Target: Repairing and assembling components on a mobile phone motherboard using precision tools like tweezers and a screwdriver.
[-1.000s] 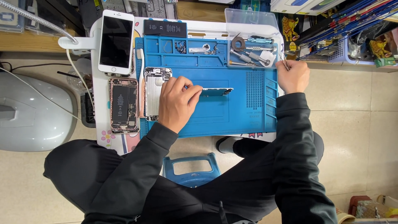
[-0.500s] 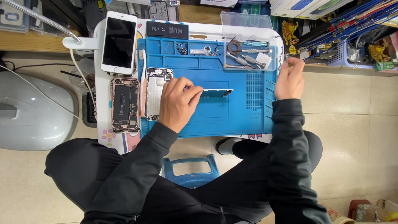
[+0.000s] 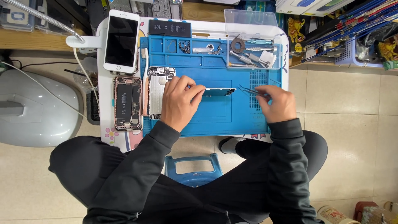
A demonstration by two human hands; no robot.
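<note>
On the mat (image 3: 232,120), the circuit board (image 3: 219,91) lies between the left hand (image 3: 179,101) and tweezers (image 3: 251,91).

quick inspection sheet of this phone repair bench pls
surface: blue repair mat on a small white table.
job's things: narrow circuit board under left hand; tweezers in right hand.
clutter: silver rear housing, opened phone, white phone, black battery, clear tool tray.
grippers: both hands' fingers closed on their items.
cables: white cable across the floor.
surroundings: grey dome-shaped object, blue stool, tiled floor.
</note>
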